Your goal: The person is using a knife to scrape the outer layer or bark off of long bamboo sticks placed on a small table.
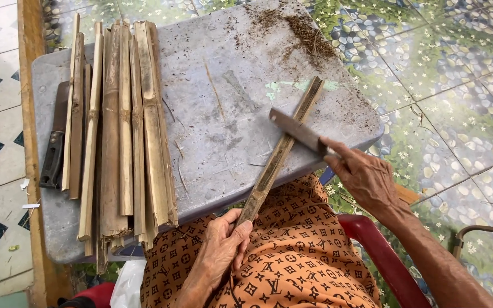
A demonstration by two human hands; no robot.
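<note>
A seated person's left hand (219,251) grips the near end of a bamboo strip (281,153) lying slantwise across a worn grey bench (223,108), while the right hand (363,178) clasps a flat-bladed knife (296,131) laid across it — mid-shaving, apparently. The next stroke calls for a steady draw along the fibrous grain. Split slats (122,125) lie stacked alongside.

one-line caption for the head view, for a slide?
Left hand grips a bamboo strip on a grey board while the right hand sets a blade across it.
</note>
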